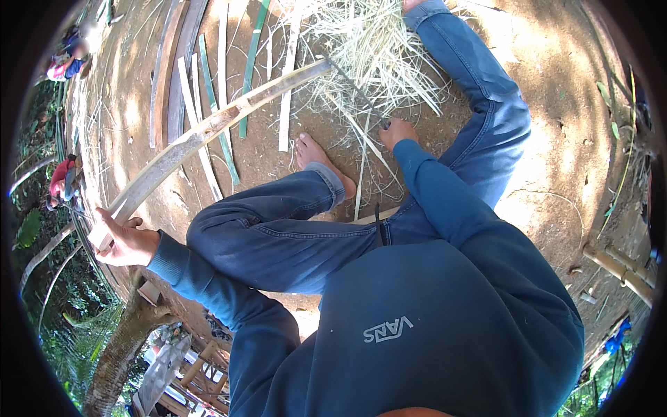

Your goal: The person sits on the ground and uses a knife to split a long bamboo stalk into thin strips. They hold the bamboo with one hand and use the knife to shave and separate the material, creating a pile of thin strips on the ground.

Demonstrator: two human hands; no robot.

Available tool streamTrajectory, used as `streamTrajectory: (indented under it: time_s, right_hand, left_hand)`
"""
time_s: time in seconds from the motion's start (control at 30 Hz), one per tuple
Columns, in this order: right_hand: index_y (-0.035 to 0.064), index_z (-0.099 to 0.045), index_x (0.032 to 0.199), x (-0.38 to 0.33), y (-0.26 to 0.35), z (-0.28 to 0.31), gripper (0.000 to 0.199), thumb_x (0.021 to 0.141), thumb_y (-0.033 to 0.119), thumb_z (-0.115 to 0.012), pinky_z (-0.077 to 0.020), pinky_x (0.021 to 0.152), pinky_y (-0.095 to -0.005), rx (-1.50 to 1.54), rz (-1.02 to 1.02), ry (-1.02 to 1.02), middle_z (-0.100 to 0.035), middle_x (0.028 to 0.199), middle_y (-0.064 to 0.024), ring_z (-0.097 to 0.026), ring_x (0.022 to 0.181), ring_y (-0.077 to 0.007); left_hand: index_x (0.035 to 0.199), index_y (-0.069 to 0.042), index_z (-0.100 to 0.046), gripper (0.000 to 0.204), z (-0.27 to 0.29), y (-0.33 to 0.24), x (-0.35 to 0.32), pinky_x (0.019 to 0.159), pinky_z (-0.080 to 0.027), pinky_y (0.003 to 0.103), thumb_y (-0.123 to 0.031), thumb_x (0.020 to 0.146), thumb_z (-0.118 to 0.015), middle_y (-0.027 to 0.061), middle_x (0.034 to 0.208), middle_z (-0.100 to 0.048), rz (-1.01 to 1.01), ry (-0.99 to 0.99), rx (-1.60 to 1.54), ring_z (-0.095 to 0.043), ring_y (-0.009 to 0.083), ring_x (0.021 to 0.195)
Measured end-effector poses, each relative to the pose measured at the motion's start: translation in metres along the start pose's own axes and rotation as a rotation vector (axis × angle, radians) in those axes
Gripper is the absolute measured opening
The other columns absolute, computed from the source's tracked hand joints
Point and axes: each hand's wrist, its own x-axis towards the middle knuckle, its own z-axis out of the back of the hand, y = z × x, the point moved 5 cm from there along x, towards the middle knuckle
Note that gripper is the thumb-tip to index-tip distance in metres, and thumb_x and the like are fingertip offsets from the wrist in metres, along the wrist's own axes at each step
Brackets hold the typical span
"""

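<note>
At the left, my left hand (128,243) is closed round the near end of a long bamboo slat (208,128). The slat slants up and away to the right, and its outer face is pale and mottled. My right hand (399,132) is closed at the lower end of a knife (358,90). Its long, thin, dark blade points up and to the left, with the tip at the slat's far end. Whether blade and slat touch I cannot tell. Most of the knife's handle is hidden in my fingers.
A heap of pale shavings (379,48) lies on the dirt ground ahead. Green and pale strips (253,69) and a brown board (169,76) lie left of it. My bare foot (323,163) is between my hands. Two people (64,182) are at the far left, near a tree trunk (114,354).
</note>
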Motion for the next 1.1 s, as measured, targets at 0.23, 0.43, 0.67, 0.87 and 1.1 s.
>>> streamTrajectory:
  time_s: [0.23,0.43,0.67,0.87,1.1]
  right_hand:
    - [0.0093,-0.065,0.091,-0.062,0.067,0.015,0.024,0.077,0.028,-0.06,-0.0507,0.066,-0.0448,0.142,0.435,-0.058,-0.065,0.076,-0.0172,-0.064,0.071,-0.0363]
    - [0.0093,-0.062,0.086,-0.114,0.119,0.015,0.021,0.077,0.028,-0.061,-0.0488,0.059,-0.0462,0.148,0.684,-0.034,-0.062,0.068,-0.0183,-0.062,0.064,-0.0379]
    - [0.0083,-0.062,0.085,-0.101,0.103,0.013,0.021,0.076,0.028,-0.063,-0.0497,0.061,-0.0468,0.137,0.604,-0.047,-0.062,0.069,-0.0192,-0.061,0.066,-0.0391]
    - [0.0135,-0.067,0.1,-0.069,0.078,0.005,0.029,0.078,0.03,-0.06,-0.0524,0.072,-0.0436,0.13,0.439,-0.007,-0.067,0.082,-0.0175,-0.065,0.078,-0.0347]
    - [0.0123,-0.067,0.1,-0.013,0.027,0.005,0.029,0.079,0.031,-0.061,-0.0513,0.081,-0.0434,-0.003,0.136,-0.011,-0.068,0.095,-0.0152,-0.065,0.09,-0.0331]
  left_hand:
    - [0.091,-0.002,-0.042,0.039,-0.001,-0.006,-0.007,0.026,-0.039,0.02,-0.012,0.076,-0.077,0.0163,0.082,-0.061,-0.006,0.013,0.0,-0.056,0.0155,0.048]
    - [0.089,-0.001,-0.043,0.037,0.002,-0.01,-0.01,0.026,-0.038,0.02,-0.01,0.076,-0.076,0.0147,0.077,-0.06,-0.039,-0.028,0.016,-0.05,0.0132,0.04]
    - [0.088,-0.002,-0.041,0.039,0.002,-0.01,-0.013,0.027,-0.034,0.02,-0.011,0.076,-0.077,0.0145,0.077,-0.057,-0.058,0.001,0.001,-0.047,0.0121,0.04]
    - [0.089,-0.003,-0.04,0.041,0.003,-0.007,-0.009,0.027,-0.032,0.02,-0.011,0.075,-0.078,0.0148,0.076,-0.057,-0.082,0.012,-0.04,-0.046,0.0112,0.04]
    - [0.089,-0.003,-0.041,0.04,-0.001,-0.013,-0.014,0.027,-0.032,0.02,-0.01,0.075,-0.077,0.014,0.075,-0.057,-0.054,0.011,-0.075,-0.046,0.0106,0.041]
